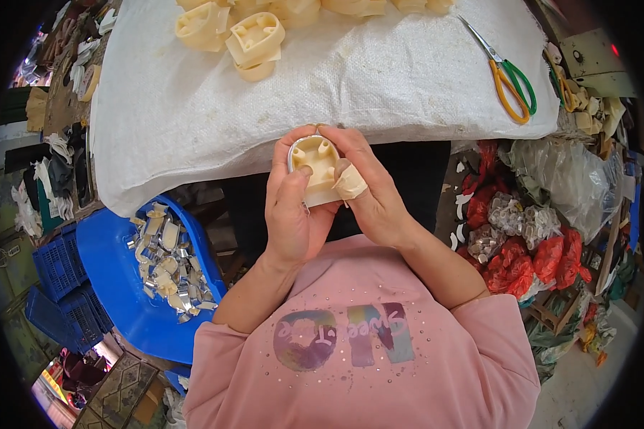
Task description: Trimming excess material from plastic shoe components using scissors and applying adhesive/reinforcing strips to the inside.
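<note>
Between both hands, just off the near edge of the table, is a cream moulded part (pixel 320 163) shaped like a rounded shell, with short posts inside. A thin silvery band lies along its curved rim. My left hand (pixel 288 214) is closed around its left side, thumb on the near left. On the other side my right hand (pixel 376 204) grips it, its thumb wrapped in a pale tape-like cover (pixel 350 182). The fingertips of both hands meet at the far end of the part. Their undersides are hidden.
Several similar cream parts (pixel 256 39) sit at the far side of the white woven cloth (pixel 322 93). Scissors (pixel 511 86) with orange and green handles lie to the right. At left, a blue plastic bin (pixel 107 250) holds silvery and cream pieces (pixel 168 261). Red bags (pixel 515 264) are at right.
</note>
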Motion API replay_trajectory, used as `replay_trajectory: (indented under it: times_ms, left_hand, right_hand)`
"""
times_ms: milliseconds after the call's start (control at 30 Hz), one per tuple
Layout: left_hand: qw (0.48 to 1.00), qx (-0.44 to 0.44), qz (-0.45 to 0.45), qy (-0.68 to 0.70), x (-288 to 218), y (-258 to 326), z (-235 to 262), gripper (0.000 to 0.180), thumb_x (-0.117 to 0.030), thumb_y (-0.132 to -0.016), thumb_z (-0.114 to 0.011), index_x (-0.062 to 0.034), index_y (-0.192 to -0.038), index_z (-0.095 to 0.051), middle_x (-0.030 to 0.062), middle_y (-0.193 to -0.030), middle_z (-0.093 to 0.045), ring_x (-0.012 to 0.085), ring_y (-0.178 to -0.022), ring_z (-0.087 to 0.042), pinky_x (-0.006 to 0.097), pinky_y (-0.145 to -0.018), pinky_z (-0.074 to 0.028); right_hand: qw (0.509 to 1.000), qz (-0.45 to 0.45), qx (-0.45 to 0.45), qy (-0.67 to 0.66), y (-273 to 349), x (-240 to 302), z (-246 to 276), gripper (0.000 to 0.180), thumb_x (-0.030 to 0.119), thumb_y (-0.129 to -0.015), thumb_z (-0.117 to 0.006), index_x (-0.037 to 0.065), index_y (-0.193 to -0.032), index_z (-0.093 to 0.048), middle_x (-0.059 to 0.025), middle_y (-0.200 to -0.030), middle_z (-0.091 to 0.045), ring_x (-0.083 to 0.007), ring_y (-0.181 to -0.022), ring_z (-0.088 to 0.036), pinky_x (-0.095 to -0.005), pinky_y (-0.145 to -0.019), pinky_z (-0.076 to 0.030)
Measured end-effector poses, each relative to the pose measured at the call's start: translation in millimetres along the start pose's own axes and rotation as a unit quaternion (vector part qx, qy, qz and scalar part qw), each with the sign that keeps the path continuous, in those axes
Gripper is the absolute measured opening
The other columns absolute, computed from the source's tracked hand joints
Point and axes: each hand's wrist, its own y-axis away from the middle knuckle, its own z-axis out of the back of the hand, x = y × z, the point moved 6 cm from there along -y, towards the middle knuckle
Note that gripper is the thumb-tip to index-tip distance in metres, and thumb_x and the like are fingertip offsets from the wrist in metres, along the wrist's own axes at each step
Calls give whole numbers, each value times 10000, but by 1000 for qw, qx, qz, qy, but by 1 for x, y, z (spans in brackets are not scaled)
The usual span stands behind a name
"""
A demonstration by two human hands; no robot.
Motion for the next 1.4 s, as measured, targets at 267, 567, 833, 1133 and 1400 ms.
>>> replay_trajectory:
  times_ms: [267,567,833,1133,1400]
  left_hand:
    - [999,7,6,-31,-11,-3,-2,579,-405,-950,-411,-90,-1409,-249,98,-1166,-512,177,-1085,-528,328,-857,-472]
    - [740,89,-265,-611,-24,3,-22,1000,-616,-816,-563,79,-1395,-138,211,-1088,-491,266,-899,-553,375,-820,-458]
    - [839,11,-117,-531,-34,0,-10,642,-27,-677,-745,22,-1254,-467,104,-1120,-548,203,-1058,-562,286,-894,-470]
    - [672,98,-269,-683,-46,7,-38,593,69,-583,-687,6,-1163,-580,125,-1060,-576,224,-979,-599,294,-827,-485]
    - [704,76,-259,-657,-32,2,-29,590,33,-532,-728,4,-1097,-560,118,-910,-534,230,-806,-577,295,-685,-483]
  right_hand:
    - [999,-23,22,-4,-5,2,16,438,209,-927,-471,19,-1321,-449,-173,-1183,-476,-280,-1051,-514,-322,-870,-444]
    - [996,-80,26,-5,-9,8,22,387,195,-810,-679,6,-1129,-568,-77,-878,-578,-143,-682,-577,-284,-600,-487]
    - [994,-45,-47,-83,-5,-2,38,255,204,-929,-533,26,-1105,-585,-24,-888,-572,-80,-691,-525,-225,-570,-454]
    - [962,-210,97,-143,-14,-17,45,257,309,-919,-571,56,-924,-619,12,-829,-611,-65,-724,-540,-222,-604,-425]
    - [991,-39,82,96,-11,-2,43,218,239,-945,-544,31,-910,-597,-31,-874,-649,-106,-806,-597,-272,-656,-475]
